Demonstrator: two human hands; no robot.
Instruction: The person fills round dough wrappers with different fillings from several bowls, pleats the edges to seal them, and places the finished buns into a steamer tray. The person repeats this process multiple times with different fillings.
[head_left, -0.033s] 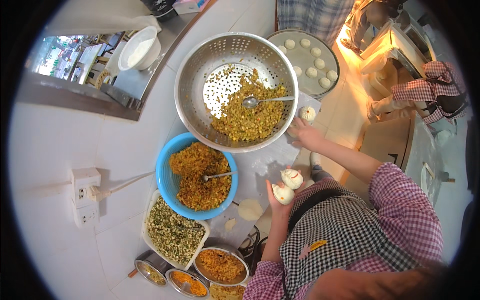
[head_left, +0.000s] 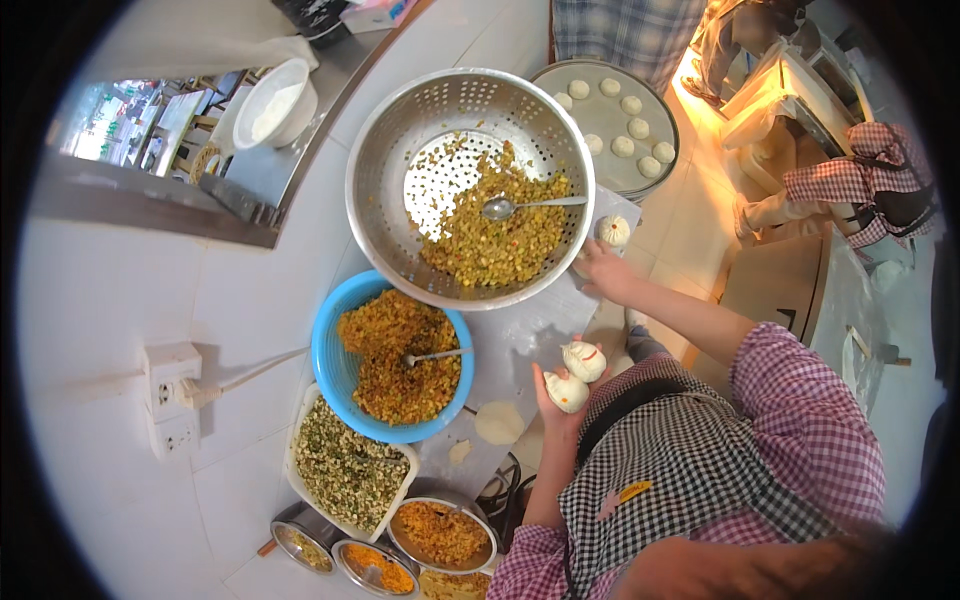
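My left hand (head_left: 557, 412) is cupped around two pleated stuffed buns (head_left: 583, 361), held against each other above the table's near edge. One has a red mark on top, the other an orange one. My right hand (head_left: 606, 272) reaches down beside the rim of a large steel colander (head_left: 375, 215). Its fingers are bent around something pale that I cannot make out, partly hidden by the rim. Just beyond that hand, another pleated bun (head_left: 613, 230) sits on the metal table (head_left: 520, 345). In the colander lie chopped yellow-green filling (head_left: 500, 240) and a spoon (head_left: 500, 207).
A blue basin (head_left: 322, 355) of orange-brown filling stands nearer, beside a white tub (head_left: 345, 465) of chopped greens and smaller bowls (head_left: 440, 530). A flat dough round (head_left: 498, 423) lies on the table. Beyond is a round tray (head_left: 600, 175) with several buns. Another person (head_left: 870, 185) is at right.
The whole view has shifted very slightly. Both hands keep nearly the same positions, and the left still holds the two buns.
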